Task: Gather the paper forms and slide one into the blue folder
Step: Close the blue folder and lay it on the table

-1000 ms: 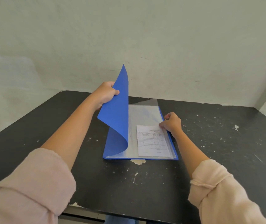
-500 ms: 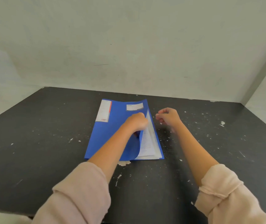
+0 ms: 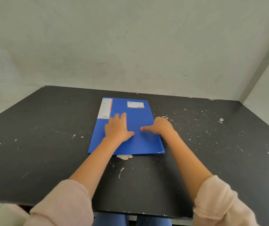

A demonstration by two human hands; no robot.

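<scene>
The blue folder (image 3: pixel 140 141) lies closed and flat in the middle of the black table (image 3: pixel 40 144), with a white spine label at its far left and a small white label near its far edge. My left hand (image 3: pixel 116 128) rests flat on the cover, fingers spread. My right hand (image 3: pixel 159 127) lies on the folder's right edge, thumb pointing left across the cover, and holds nothing. The paper form is hidden inside the folder.
The table is scuffed with white paint chips, one large chip (image 3: pixel 124 157) just in front of the folder. A pale wall (image 3: pixel 130 46) stands right behind the table and another closes the right side. The near table edge is by my sleeves.
My left hand swung the raised blue cover down over the form and the clear sleeves. The folder now lies shut, and both hands have come to rest on top of it.
</scene>
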